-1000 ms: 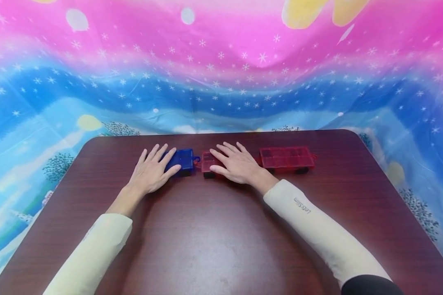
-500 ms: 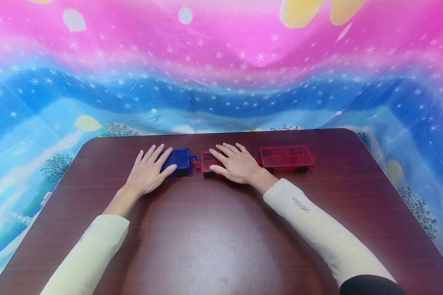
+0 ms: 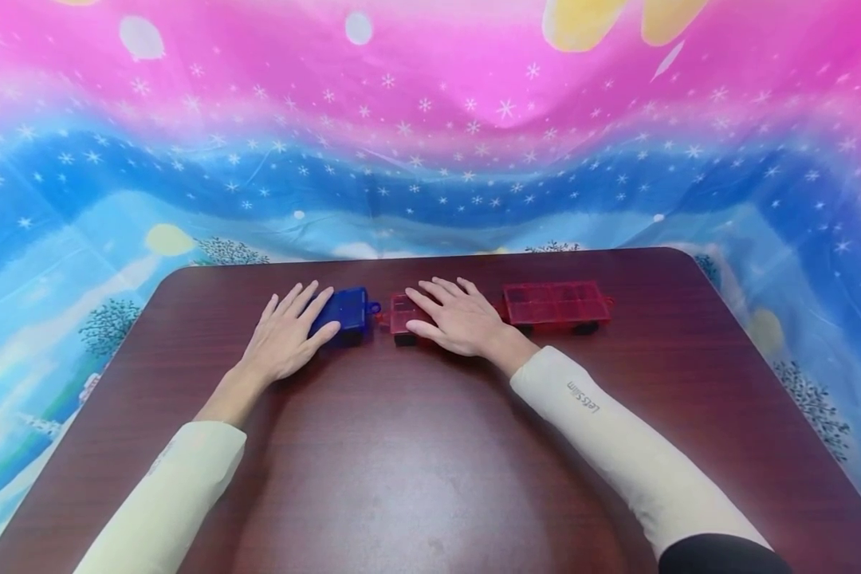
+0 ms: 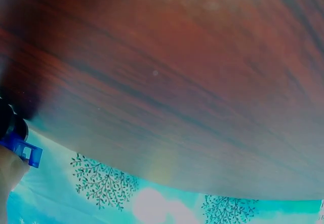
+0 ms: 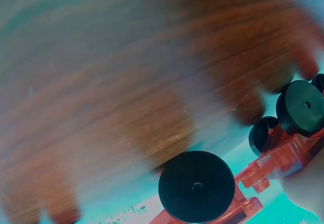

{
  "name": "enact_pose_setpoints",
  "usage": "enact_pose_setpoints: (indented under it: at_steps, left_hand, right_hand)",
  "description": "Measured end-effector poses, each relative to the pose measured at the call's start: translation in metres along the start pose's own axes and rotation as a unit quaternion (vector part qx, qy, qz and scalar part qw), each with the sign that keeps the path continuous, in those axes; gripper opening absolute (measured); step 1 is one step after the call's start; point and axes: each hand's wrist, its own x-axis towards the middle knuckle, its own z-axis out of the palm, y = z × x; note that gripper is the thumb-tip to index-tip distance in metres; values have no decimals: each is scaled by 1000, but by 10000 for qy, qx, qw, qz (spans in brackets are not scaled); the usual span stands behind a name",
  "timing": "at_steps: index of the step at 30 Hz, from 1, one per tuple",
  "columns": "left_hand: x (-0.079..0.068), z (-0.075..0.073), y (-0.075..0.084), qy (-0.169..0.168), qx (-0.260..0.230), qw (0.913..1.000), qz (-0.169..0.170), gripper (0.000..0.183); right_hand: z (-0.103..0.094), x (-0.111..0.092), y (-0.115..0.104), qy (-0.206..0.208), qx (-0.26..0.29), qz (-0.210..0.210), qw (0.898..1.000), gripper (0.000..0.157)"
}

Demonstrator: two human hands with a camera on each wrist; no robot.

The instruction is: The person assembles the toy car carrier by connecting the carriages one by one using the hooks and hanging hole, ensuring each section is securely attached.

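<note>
A see-through blue toy wagon (image 3: 347, 309) with a round loop at its right end stands near the table's far edge. My left hand (image 3: 281, 333) rests on its left part with spread, straight fingers. To the right is a red toy wagon (image 3: 402, 316), largely covered by my right hand (image 3: 459, 319), whose fingers also lie straight. Beyond my right wrist stands a longer red wagon (image 3: 556, 304). The left wrist view catches a blue corner (image 4: 34, 155); the right wrist view shows a black wheel (image 5: 197, 187) and red end pieces. Whether the red wagons are linked, I cannot tell.
The dark brown table (image 3: 373, 462) has rounded far corners. Behind it hangs a pink and blue cloth (image 3: 430, 143) with snowflakes and trees, which also runs down both sides.
My left hand and the blue wagon have shifted slightly left, and the blue loop has drawn away from the red wagon's left end. The right hand and red wagons stay nearly the same.
</note>
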Motion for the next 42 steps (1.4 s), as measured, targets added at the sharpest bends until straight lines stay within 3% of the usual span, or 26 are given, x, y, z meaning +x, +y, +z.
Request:
enact_pose_setpoints:
  at_steps: [42]
  left_hand:
    - [-6, 1, -2, 52, 83, 9999, 107, 71]
  right_hand:
    - [1, 0, 4, -26, 17, 72, 10000, 74]
